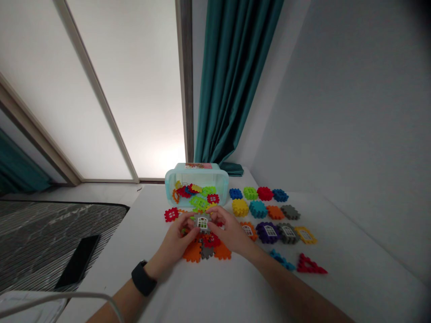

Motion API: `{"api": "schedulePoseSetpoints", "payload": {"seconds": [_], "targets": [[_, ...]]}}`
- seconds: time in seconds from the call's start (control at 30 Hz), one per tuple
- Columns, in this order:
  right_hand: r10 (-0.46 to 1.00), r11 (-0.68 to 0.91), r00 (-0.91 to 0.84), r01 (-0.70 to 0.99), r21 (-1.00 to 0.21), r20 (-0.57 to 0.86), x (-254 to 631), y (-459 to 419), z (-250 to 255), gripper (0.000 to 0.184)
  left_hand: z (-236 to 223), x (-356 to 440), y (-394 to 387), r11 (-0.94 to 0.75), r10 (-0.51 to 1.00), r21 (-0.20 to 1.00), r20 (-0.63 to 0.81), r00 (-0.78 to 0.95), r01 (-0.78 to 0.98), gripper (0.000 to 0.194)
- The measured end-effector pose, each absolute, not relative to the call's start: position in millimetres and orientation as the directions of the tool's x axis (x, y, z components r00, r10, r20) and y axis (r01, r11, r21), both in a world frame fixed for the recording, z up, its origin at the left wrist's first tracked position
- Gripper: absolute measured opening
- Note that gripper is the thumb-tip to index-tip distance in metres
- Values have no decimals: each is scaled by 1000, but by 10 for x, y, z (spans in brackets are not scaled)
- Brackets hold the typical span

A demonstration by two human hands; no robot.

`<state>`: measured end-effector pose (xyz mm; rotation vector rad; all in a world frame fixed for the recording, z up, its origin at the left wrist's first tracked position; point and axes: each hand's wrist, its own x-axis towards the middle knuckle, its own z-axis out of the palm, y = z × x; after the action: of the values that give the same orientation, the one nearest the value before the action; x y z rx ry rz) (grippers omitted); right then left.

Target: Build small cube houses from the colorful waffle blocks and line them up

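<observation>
A grey building tile with a white window [202, 223] is held upright between my two hands, over a few joined pieces on the white table. My left hand [182, 232] grips its left side, fingers closed on it. On its right side, the fingers of my right hand [228, 229] are closed on it too. Just below lie orange tiles [192, 252], a grey tile [207, 251] and a red piece [211, 240]; my hands partly hide how these join.
A clear turquoise bin [168, 188] lies on its side behind my hands, with loose pieces spilling out. Stacks of coloured tiles [258, 209] stand in rows to the right, with red triangles [310, 264] nearer. A black phone-like object [78, 260] lies at the left.
</observation>
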<state>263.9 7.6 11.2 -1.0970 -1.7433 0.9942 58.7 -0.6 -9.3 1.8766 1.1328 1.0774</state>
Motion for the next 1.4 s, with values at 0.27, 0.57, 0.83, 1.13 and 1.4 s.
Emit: {"api": "schedulePoseSetpoints", "payload": {"seconds": [0.27, 0.57, 0.83, 1.13, 1.4], "targets": [[935, 270, -296, 232, -935, 197, 2654, 97, 73, 21, -52, 467, 4, -645, 747, 433, 531, 400, 630, 53], [790, 612, -428, 583, -534, 439, 2752, 45, 162, 35, -74, 390, 45, -616, 737, 368, 580, 345, 696, 49], [568, 784, -555, 589, -196, 607, 2825, 77, 112, 35, -149, 368, 98, -625, 737, 451, 610, 292, 637, 49], [505, 811, -556, 567, -142, 661, 2813, 71, 133, 14, -139, 387, 78, -607, 765, 506, 580, 279, 613, 48], [487, 821, -565, 557, -127, 666, 2797, 68, 149, 14, -144, 387, 62, -612, 760, 493, 581, 290, 618, 48]]}}
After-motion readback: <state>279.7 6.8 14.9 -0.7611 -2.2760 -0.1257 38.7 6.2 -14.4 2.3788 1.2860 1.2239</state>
